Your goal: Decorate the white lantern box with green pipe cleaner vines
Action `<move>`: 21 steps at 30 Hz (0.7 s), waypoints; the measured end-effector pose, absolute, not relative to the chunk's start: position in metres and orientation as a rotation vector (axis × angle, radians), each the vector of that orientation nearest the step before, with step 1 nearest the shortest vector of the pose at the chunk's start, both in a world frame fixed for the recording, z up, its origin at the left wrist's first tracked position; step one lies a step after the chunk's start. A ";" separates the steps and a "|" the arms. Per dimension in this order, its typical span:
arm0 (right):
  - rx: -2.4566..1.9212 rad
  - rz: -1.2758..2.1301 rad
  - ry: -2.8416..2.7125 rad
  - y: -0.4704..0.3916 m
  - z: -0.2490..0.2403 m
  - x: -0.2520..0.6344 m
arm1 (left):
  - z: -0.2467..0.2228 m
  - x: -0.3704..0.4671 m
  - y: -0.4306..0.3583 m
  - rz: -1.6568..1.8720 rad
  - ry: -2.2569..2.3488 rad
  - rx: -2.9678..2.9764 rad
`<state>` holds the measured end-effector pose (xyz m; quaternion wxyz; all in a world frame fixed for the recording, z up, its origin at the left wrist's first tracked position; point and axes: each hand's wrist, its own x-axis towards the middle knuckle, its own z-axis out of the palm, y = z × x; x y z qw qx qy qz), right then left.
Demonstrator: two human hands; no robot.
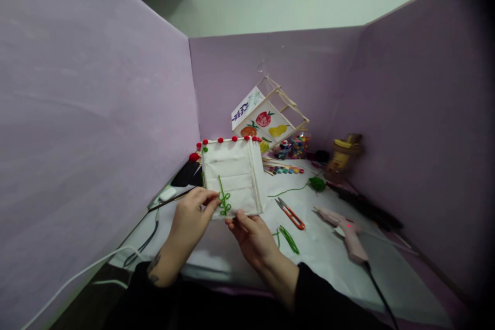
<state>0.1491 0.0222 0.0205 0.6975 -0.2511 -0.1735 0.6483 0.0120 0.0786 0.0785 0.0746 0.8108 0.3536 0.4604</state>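
Observation:
A white, fabric-covered box (243,165) stands tilted up in front of me, red pompoms lining its top edge and one green dot near its upper left corner. On its front lies a green yarn sprig (225,203) with a straight stem and small looped leaves. My left hand (189,221) pinches the sprig's left side between thumb and forefinger. Gripping the box's lower edge, my right hand (255,237) has its thumb on the front and its other fingers partly hidden underneath.
Orange-handled snips (291,213) and cut green strands (289,240) lie right of the box. Farther right is a pink glue gun (344,232) with a lit red light. Behind are a green yarn ball (317,184), a painted stick frame (266,121) and bagged beads (299,145). Purple panels surround the table.

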 end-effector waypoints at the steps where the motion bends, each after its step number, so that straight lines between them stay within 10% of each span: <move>1: -0.558 1.447 -0.393 0.022 0.020 0.149 | 0.078 0.012 0.079 1.376 1.054 2.433; 21: -0.552 1.448 -0.412 0.022 0.017 0.149 | 0.076 0.015 0.071 1.363 1.161 2.476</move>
